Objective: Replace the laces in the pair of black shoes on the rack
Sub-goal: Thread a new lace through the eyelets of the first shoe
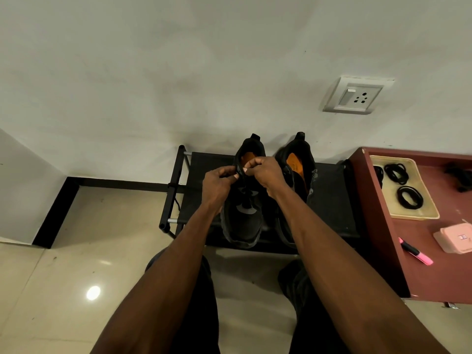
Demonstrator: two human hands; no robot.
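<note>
Black rack point(329, 200) against white wall point(178, 72), tiled floor point(76, 264), left grip point(219, 183) and right grip point(265, 172) pinching lace on left shoe point(242, 215)

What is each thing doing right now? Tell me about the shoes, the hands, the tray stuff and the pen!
Left shoe: upright on the rack, being worked on at its top.
Right shoe: upright beside it, untouched.
Left hand: fingers curled, pinching at the left shoe's top.
Right hand: the same, pinching there.
Laces: coiled in the tray.
Pink pen: lying flat, cap on.
</note>
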